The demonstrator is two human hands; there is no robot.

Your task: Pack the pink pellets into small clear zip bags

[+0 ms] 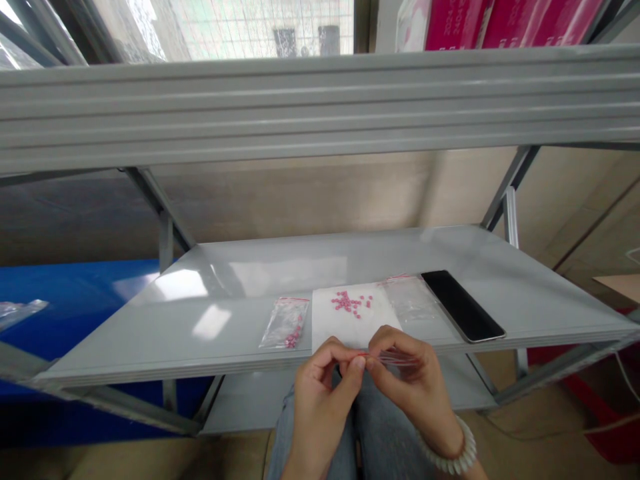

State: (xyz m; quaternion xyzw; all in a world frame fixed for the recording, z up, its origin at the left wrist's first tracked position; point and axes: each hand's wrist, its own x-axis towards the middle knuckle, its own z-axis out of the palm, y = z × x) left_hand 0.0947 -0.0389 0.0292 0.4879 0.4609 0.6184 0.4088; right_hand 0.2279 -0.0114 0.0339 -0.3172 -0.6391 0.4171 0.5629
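My left hand (pixel 323 393) and my right hand (pixel 415 383) meet just in front of the shelf's edge, thumbs and forefingers pinched together. Between them is a clear plastic zip bag (pixel 397 361) with a red strip along its top, partly hidden by the fingers. Just beyond lies a white sheet of paper (pixel 327 333) carrying a loose cluster of small pink beads (pixel 346 302). Left of the paper, a clear zip bag (pixel 286 323) holds several pink beads. On the paper's right side lie clear zip bags (pixel 413 299) that look flat.
A black phone (pixel 463 305) rests on the grey shelf (pixel 240 267), right of the bags. Above runs a thick grey shelf beam (pixel 320 110), with pink boxes (pixel 457 23) on top. Metal posts (pixel 511 217) stand at the sides. A blue surface (pixel 90 293) lies at left.
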